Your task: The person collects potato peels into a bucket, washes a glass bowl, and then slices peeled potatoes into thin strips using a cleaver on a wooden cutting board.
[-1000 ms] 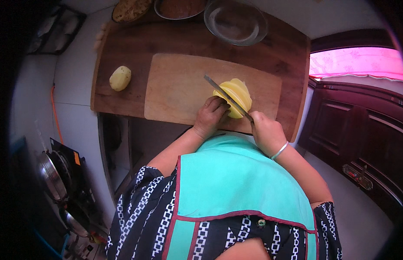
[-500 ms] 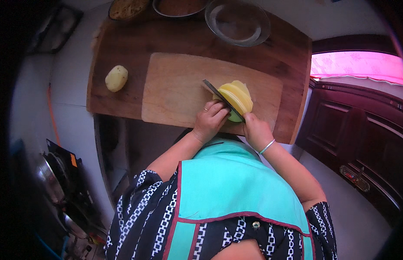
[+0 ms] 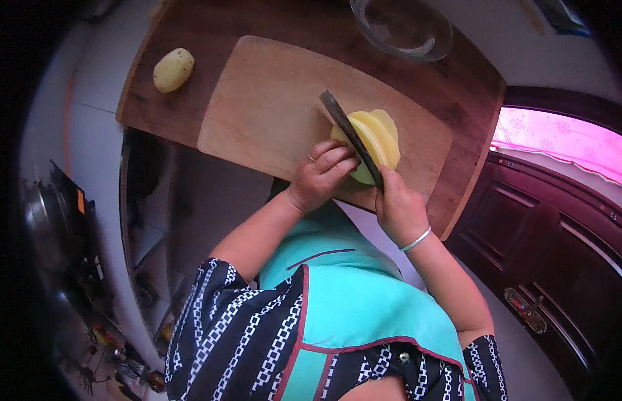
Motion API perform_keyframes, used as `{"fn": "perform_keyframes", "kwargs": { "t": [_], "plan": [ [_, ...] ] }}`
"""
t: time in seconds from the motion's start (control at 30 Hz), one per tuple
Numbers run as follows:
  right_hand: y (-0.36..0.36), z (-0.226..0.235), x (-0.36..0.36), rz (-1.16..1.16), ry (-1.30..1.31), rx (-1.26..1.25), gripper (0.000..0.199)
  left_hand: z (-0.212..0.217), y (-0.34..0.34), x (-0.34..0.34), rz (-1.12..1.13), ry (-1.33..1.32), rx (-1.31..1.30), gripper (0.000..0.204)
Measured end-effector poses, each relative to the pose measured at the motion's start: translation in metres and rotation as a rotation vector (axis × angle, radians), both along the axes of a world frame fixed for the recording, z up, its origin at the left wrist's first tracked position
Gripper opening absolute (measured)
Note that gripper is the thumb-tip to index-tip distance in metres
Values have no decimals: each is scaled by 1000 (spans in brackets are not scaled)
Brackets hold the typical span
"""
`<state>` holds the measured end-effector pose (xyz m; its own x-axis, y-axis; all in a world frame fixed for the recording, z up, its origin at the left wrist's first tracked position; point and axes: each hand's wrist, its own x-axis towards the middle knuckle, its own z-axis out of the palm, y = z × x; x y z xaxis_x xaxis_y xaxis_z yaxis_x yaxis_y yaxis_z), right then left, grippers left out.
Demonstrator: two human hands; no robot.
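Note:
My right hand [image 3: 401,207] is closed round the near end of a kitchen knife [image 3: 351,137], whose dark blade points away and to the left. Fanned potato slices [image 3: 383,134], pale yellow, lean against each other on the blade's right side. On its left, my left hand [image 3: 321,172] curls its fingers over the remaining potato piece [image 3: 337,132], which is mostly hidden by fingers and blade. A pale green patch shows under the knife near my right hand; I cannot tell what it is. All this rests on the wooden cutting board [image 3: 271,93].
A whole peeled potato [image 3: 173,70] lies on the brown wooden table [image 3: 204,23], left of the board. At the far side stands a clear glass dish [image 3: 428,50]. A dark red door [image 3: 518,220] is to the right; cluttered cookware [image 3: 50,220] is at lower left.
The view has turned and shifted, so the table sits higher and tilted; two bowls at the far edge have left the picture. The knife blade now shows more of its upper edge. Both grips stay.

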<state>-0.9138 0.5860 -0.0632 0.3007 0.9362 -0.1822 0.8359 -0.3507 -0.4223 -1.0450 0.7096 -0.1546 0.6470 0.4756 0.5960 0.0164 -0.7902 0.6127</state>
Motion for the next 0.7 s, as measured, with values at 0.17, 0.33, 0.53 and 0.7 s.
{"fn": "perform_keyframes", "kwargs": {
  "t": [0.17,0.33,0.53,0.7],
  "plan": [
    [-1,23,-2,-25,0,34,37,-4,-1,-4,-18,34,16,29],
    [-2,51,-3,21,-50,112,37,-4,-1,-1,-4,-14,21,31],
    [-14,63,-8,33,-48,36,37,-1,1,0,-7,-7,27,30],
    [-23,71,-9,26,-65,-22,36,-2,2,1,-2,-1,37,29]
  ]
}}
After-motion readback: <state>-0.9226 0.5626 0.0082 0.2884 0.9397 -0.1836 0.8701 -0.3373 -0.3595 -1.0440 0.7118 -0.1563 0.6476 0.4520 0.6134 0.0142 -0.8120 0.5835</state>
